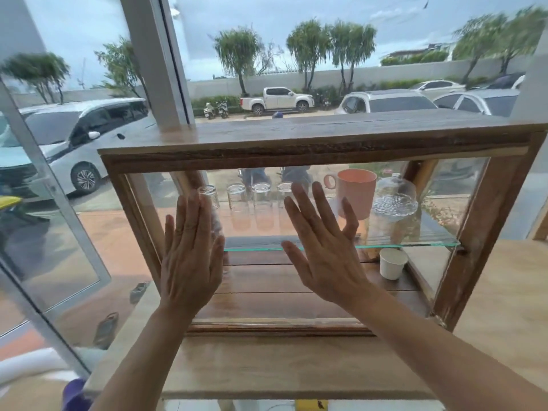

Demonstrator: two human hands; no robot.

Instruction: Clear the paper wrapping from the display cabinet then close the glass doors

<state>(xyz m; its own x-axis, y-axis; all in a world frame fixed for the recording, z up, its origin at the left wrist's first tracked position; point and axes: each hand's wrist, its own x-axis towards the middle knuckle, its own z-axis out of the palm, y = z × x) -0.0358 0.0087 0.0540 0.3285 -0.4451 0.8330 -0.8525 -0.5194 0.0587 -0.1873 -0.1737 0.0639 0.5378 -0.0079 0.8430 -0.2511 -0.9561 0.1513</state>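
Pressing flat against the glass door of the wooden display cabinet, both of my hands are spread wide with nothing gripped. My left hand rests near the cabinet's left post; my right hand lies just beside it, nearer the middle, fingers fanned. The cabinet sits on a wooden counter before a large window. Behind the glass, a row of clear drinking glasses stands upside down on a glass shelf, with a pink mug and a clear domed lid to their right. A white paper cup stands on the wooden floor below. I see no paper wrapping inside. Parked cars and trees show outside.
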